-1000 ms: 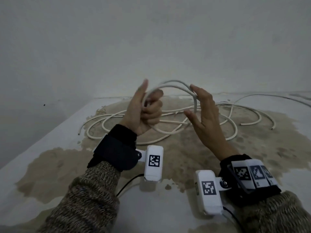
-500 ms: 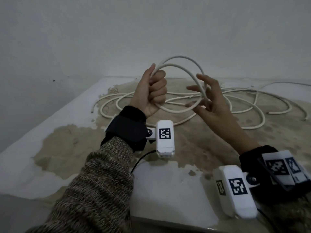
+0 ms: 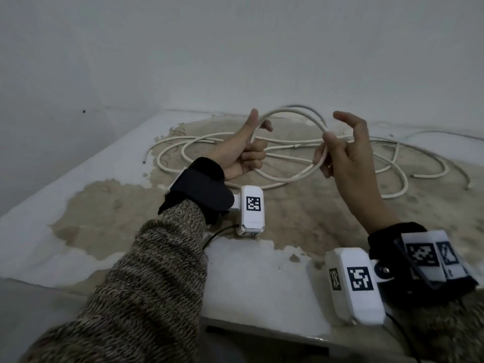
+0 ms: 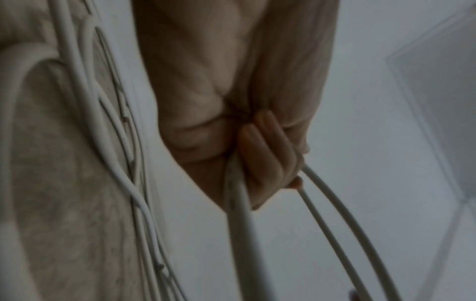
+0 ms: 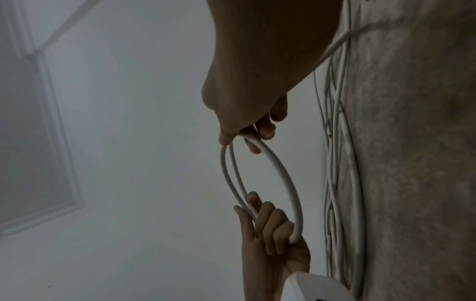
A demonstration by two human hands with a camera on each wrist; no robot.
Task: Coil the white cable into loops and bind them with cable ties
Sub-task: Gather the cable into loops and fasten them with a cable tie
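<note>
**A:** What do the hands have hold of?

**B:** A person's left hand grips loops of the white cable above a stained white tabletop. Its fingers are curled round the strands and its thumb points up alongside them. The right hand takes the far side of the same loops: the thumb and some fingers pinch the cable, while the index finger arches free above it.

**A:** How many loops?

**B:** The right wrist view shows two strands running side by side from one hand to the other, with a thicker-looking arc closing the ring, so probably two turns; blur hides any exact count. In the left wrist view the strands leave the bottom of the closed fist.

**A:** And the remainder of the cable?

**B:** It sprawls loose on the tabletop behind the hands, crossing itself over a large tan stain, with cut ends lying at the left and the right.

**A:** Anything else in shot?

**B:** A speckled knit sleeve on the left arm, black wrist straps, and white camera modules bearing black-and-white marker squares.
</note>
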